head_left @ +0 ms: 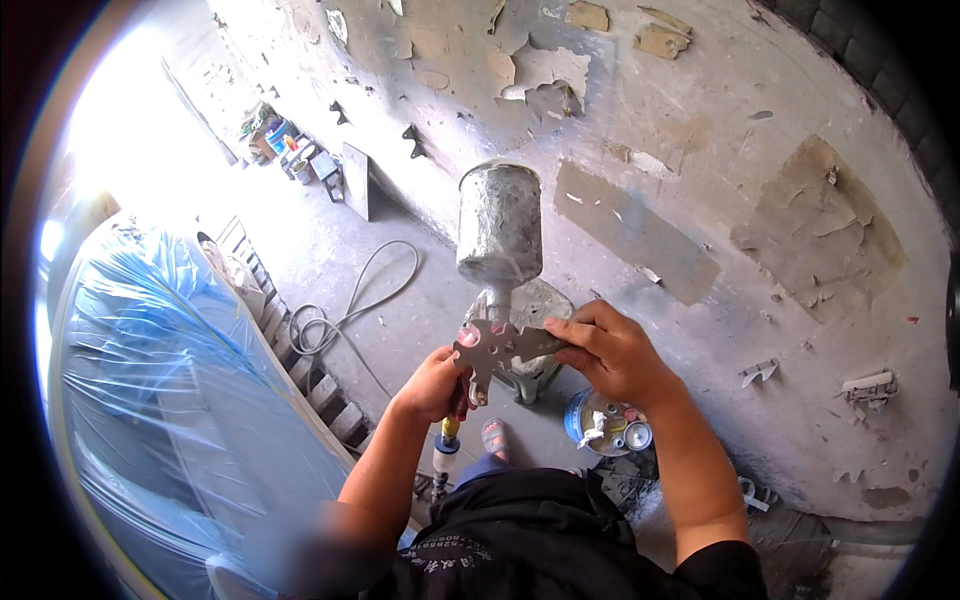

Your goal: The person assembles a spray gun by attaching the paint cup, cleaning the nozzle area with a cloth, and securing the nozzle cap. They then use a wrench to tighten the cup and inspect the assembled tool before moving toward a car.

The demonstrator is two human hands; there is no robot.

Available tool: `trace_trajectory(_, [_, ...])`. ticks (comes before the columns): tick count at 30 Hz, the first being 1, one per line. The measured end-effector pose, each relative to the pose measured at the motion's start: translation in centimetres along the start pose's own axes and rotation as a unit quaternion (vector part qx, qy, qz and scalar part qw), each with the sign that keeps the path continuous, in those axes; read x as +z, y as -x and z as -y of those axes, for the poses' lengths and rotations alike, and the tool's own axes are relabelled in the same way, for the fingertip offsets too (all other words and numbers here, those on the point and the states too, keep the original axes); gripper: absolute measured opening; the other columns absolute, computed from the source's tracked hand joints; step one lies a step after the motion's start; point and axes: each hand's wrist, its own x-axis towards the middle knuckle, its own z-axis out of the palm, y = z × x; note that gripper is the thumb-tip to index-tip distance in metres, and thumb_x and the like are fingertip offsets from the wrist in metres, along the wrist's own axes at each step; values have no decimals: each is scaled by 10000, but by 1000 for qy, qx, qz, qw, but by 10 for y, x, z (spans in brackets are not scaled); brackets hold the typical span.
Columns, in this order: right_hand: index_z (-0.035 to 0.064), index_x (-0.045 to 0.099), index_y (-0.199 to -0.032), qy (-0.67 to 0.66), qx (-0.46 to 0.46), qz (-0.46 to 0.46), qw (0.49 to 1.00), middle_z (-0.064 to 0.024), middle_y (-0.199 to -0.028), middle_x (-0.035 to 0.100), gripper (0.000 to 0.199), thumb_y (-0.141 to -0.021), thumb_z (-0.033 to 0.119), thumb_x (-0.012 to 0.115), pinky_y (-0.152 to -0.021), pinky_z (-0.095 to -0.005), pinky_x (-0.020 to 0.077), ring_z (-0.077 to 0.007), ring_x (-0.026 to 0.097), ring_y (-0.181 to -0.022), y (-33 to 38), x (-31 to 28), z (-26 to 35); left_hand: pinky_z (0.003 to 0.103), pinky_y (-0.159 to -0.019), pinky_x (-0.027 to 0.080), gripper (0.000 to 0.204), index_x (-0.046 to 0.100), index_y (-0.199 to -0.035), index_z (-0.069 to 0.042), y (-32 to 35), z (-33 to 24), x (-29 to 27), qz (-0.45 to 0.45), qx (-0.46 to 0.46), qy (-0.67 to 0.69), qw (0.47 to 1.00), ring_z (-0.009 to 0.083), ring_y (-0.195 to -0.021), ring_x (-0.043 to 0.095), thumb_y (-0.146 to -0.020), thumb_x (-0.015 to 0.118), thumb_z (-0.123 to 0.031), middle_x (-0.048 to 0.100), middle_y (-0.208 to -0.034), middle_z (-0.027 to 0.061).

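In front of my body I hold a paint spray gun, its grey, paint-crusted metal cup standing upright on top. My left hand is closed round the gun's red handle, below and left of the cup. My right hand pinches one end of a flat metal wrench with notched edges and holes. The wrench lies across the front of the gun and hides much of its body. Whether the wrench grips a part of the gun, I cannot tell. A yellow-and-clear fitting hangs beneath the handle.
Behind the gun stands a paint-stained stool. A blue-rimmed tub holding cans sits right of my feet. On the left is a large plastic-draped object. A hose loops over the floor. The peeling wall rises at right.
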Motion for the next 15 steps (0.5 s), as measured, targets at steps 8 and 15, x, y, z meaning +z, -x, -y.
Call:
trace_trajectory(8, [142, 595, -1150, 11, -6, 13, 1000, -77, -771, 544, 426, -744, 86, 710, -558, -327, 466, -241, 558, -630, -2, -5, 12, 274, -288, 400, 316, 529, -923, 27, 0, 1, -1, 35, 5, 18, 999, 179, -318, 484, -935, 424, -271, 567, -561, 125])
trace_trajectory(15, [109, 583, -1159, -19, 25, 3, 999, -93, -769, 542, 424, -754, 80, 704, -557, -341, 462, -260, 555, -627, 5, 4, 9, 286, -301, 409, 258, 521, -930, 31, -2, -3, 0, 26, 17, 6, 1000, 185, -322, 484, -900, 378, -181, 563, -564, 132])
